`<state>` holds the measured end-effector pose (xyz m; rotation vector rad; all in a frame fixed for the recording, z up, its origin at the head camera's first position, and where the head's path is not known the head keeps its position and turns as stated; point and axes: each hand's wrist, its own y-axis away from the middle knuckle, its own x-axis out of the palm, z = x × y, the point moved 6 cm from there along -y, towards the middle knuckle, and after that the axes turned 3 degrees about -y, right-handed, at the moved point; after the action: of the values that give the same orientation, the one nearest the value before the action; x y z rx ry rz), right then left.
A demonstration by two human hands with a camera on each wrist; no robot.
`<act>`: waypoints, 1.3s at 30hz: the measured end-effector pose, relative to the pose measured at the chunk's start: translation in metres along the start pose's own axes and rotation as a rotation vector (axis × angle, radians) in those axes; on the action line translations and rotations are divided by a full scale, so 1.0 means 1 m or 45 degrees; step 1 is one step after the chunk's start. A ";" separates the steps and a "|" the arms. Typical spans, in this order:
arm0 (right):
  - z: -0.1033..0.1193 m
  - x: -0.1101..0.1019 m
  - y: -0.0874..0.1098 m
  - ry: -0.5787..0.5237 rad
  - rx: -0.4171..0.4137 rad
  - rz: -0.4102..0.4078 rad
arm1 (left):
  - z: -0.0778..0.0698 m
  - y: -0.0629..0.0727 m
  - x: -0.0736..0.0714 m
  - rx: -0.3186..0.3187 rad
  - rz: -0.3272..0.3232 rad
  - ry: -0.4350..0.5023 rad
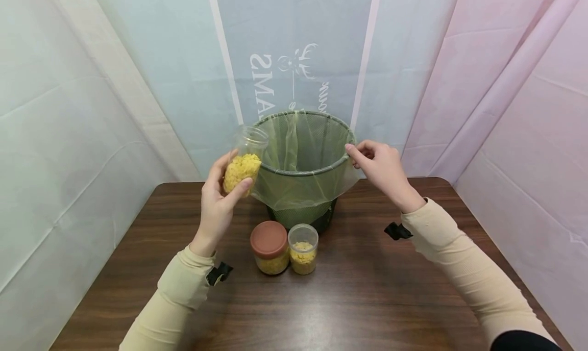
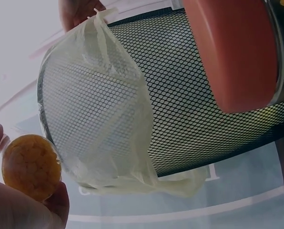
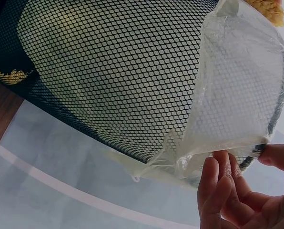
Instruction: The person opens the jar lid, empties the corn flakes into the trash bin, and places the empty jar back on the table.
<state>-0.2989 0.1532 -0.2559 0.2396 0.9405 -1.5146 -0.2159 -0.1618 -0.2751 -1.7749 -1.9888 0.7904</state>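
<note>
My left hand (image 1: 218, 195) grips a clear open jar (image 1: 251, 139), tilted toward the bin, with small yellow pieces (image 1: 242, 171) gathered in its lower part. Only the jar's round base, full of yellow, faces the left wrist view. A mesh bin (image 1: 300, 219) stands upright, lined with a thin pale yellow-green bag (image 1: 294, 187) folded over its rim. At the rim's right side, thumb and fingers of my right hand (image 1: 378, 162) pinch the bag's edge; the right wrist view shows the bag (image 3: 237, 90) and rim between them.
In front of the bin, a jar with a reddish-brown lid (image 1: 269, 240) and a small clear cup (image 1: 303, 249), both with yellow contents, stand side by side on the dark wood table (image 1: 367, 295). Fabric curtains (image 1: 528, 136) hang around the back and sides.
</note>
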 end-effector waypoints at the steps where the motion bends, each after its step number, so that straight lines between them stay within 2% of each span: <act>1: 0.000 0.000 0.000 0.000 0.011 0.009 | 0.000 -0.001 0.000 -0.009 -0.010 -0.011; 7: 0.003 -0.001 -0.001 0.014 0.039 0.039 | 0.002 -0.002 -0.002 -0.081 -0.078 0.016; 15: 0.002 -0.001 0.000 0.006 0.055 0.064 | 0.000 -0.008 -0.007 -0.107 -0.175 -0.016; 20: 0.002 -0.001 -0.001 0.002 0.057 0.059 | -0.003 -0.011 -0.011 -0.110 -0.234 -0.079; 25: 0.003 -0.001 -0.001 0.001 0.065 0.066 | -0.008 -0.012 -0.012 -0.112 -0.256 -0.133; 31: 0.004 -0.002 0.000 -0.005 0.073 0.068 | -0.011 -0.015 -0.013 -0.099 -0.296 -0.111; 35: 0.004 -0.002 0.000 -0.005 0.075 0.068 | -0.017 -0.018 -0.012 -0.099 -0.317 -0.090; 39: 0.003 -0.002 0.001 -0.001 0.073 0.068 | -0.033 -0.019 -0.008 -0.092 -0.314 -0.098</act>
<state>-0.2969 0.1524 -0.2529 0.3031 0.8840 -1.4935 -0.2098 -0.1648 -0.2369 -1.5160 -2.2582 0.7239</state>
